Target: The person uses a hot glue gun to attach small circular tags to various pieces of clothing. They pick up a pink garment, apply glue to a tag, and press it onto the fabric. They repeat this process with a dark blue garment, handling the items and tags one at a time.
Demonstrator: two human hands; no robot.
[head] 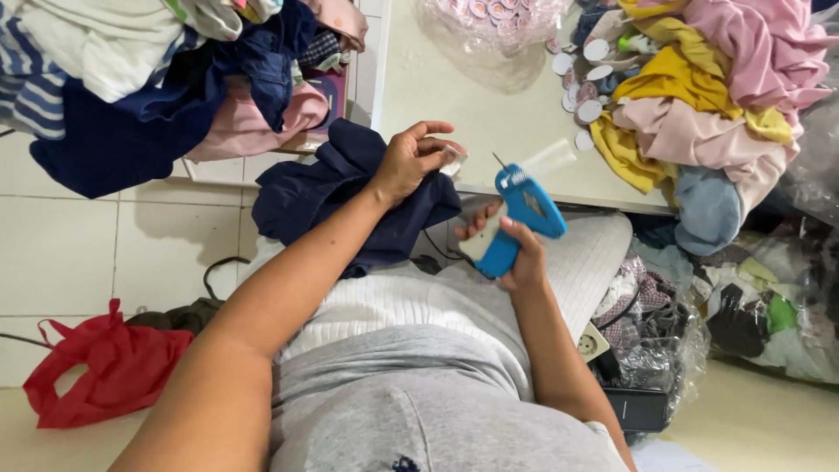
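My right hand [516, 249] grips a blue tagging gun [517, 214] with its needle pointing up and left. My left hand [412, 159] pinches a small pale tag [454, 161] against a dark navy garment [350, 197] that drapes over my lap and the table edge. The gun's needle tip sits a short way right of the tag, not touching it. A strip of clear plastic fasteners [549, 158] sticks out of the gun's top.
A white table [454, 96] holds round tags [581, 87], a clear bag of tags [489, 22], and a heap of yellow and pink clothes [708, 96]. More clothes [149, 79] are piled at left. A red bag [105, 367] lies on the tiled floor; bagged clothes [769, 297] sit at right.
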